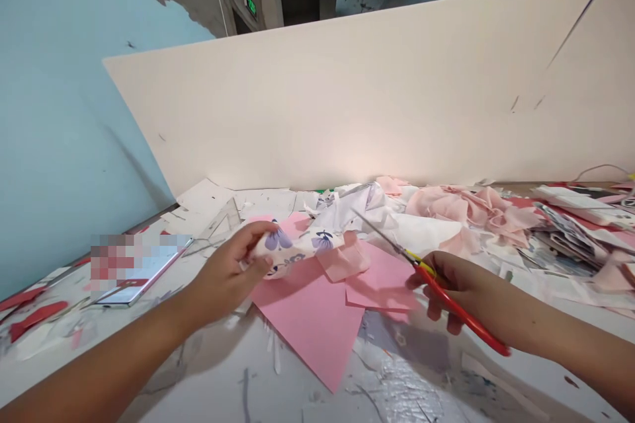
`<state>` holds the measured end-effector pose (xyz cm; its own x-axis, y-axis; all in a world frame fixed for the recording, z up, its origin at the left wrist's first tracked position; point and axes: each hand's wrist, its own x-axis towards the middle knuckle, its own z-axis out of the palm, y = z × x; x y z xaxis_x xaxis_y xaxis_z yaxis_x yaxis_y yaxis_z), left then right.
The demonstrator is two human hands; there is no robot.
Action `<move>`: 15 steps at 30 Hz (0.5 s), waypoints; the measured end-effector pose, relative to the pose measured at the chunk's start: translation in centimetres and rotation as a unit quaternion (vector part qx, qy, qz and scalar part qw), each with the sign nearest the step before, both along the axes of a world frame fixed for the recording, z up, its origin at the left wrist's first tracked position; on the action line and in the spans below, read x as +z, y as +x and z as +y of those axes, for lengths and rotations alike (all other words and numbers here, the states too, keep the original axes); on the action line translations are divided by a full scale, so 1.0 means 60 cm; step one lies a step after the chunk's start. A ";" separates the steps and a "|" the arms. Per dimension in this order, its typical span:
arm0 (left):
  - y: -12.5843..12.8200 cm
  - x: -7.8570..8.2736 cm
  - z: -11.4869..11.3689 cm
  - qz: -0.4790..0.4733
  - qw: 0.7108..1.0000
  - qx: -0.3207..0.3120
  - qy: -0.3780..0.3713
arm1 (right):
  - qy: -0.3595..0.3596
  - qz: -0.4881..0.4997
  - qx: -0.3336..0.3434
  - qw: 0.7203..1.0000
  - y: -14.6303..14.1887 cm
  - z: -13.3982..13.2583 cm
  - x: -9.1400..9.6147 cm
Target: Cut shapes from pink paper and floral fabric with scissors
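Pinched in my left hand (238,258) is a piece of white fabric with purple flowers (302,244), held over the middle of the table. My right hand (451,291) grips a pair of scissors (421,268) with red and yellow handles. Their blades point up and to the left, apart from the floral fabric. Below both hands lies a large pink sheet (317,324), with smaller pink pieces (381,277) on its right side. A pale peach scrap (344,258) sits against the fabric's right end; whether it is attached I cannot tell.
A phone (149,271) lies on the left, partly blurred out. Crumpled pink fabric (471,211) and white scraps are heaped along the back. Stacked scraps (570,238) lie at the right. A tall cream board (347,99) closes off the table's far side. Red scraps (37,320) lie far left.
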<state>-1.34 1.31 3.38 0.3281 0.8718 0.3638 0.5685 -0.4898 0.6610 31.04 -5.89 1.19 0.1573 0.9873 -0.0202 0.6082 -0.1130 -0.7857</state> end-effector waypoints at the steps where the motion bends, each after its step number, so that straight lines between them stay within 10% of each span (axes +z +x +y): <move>1: 0.003 -0.003 -0.005 0.032 0.999 0.009 0.015 | -0.052 0.082 0.029 0.995 -0.011 0.000 0.002; 8: 0.034 0.003 -0.040 0.075 0.968 -0.033 0.237 | -0.077 0.347 0.040 0.934 -0.107 0.079 0.031; 15: 0.046 -0.007 -0.075 0.253 0.831 -0.260 0.422 | -0.069 0.435 0.057 0.896 -0.182 0.178 0.054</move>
<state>1.43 -3.19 2.95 0.8780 0.0691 0.4737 0.2356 -0.9238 -0.3019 20.14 4.81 4.45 -0.0785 0.9747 -0.2095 -0.2146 -0.2217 -0.9512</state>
